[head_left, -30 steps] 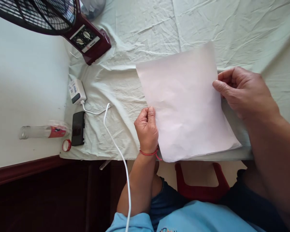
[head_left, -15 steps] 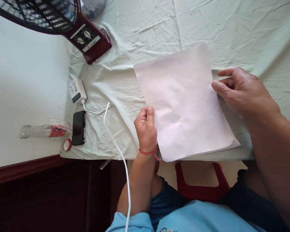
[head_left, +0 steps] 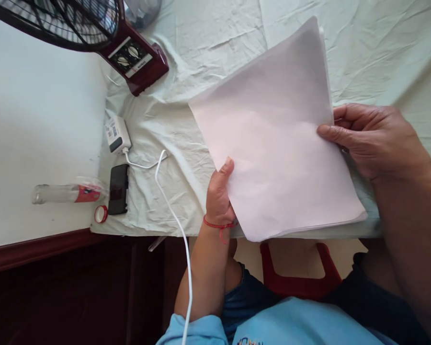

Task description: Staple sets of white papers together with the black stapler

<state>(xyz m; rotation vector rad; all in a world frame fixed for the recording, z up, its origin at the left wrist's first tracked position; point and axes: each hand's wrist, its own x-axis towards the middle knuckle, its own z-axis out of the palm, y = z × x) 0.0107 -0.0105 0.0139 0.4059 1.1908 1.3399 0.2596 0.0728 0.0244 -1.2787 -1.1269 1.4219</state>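
A thin stack of white paper sheets (head_left: 280, 143) is held tilted over the cloth-covered table, its far right corner raised. My left hand (head_left: 221, 191), with a red string round the wrist, supports the left edge; its thumb shows at the edge and its fingers are hidden beneath the sheets. On the opposite side my right hand (head_left: 373, 136) pinches the right edge, thumb on top and fingers behind. The sheets' surface looks blank, and their lower edge lies near the table's front edge.
A dark red fan (head_left: 143, 67) stands at the back left. Along the left side are a white box-shaped device (head_left: 118, 134) with a white cable (head_left: 175, 218), a black phone (head_left: 118, 189), a glass bottle (head_left: 62, 193) and a red cap (head_left: 101, 214). Below is a red stool (head_left: 301, 285).
My right hand has closed on the right edge of the paper. The stack's far right corner has risen and swung away from me. My left thumb now points upward, fingers under the sheets.
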